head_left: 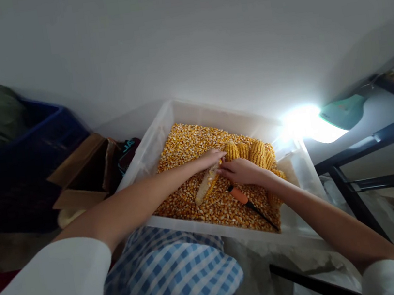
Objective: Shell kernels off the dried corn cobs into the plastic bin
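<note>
A partly stripped corn cob [207, 185] slants over loose corn kernels [176, 155] in a whitish plastic bin [209, 108]. Its upper end lies between my two hands. My left hand [213, 157] is closed at that end, its fingertips pressed together. From the other side my right hand [240, 170] pinches the same end with thumb and fingers. Just beyond my hands several full ears of corn [257, 152] rest on the kernels. A screwdriver [238, 194] with an orange handle and dark shaft lies below my right hand.
A bright lamp [342, 112] shines at the bin's right rear corner, beside a black metal frame [345, 185]. Left of the bin stand an open cardboard box [82, 168] and a dark blue crate [42, 140]. Blue checked cloth [175, 282] lies at the bin's front edge.
</note>
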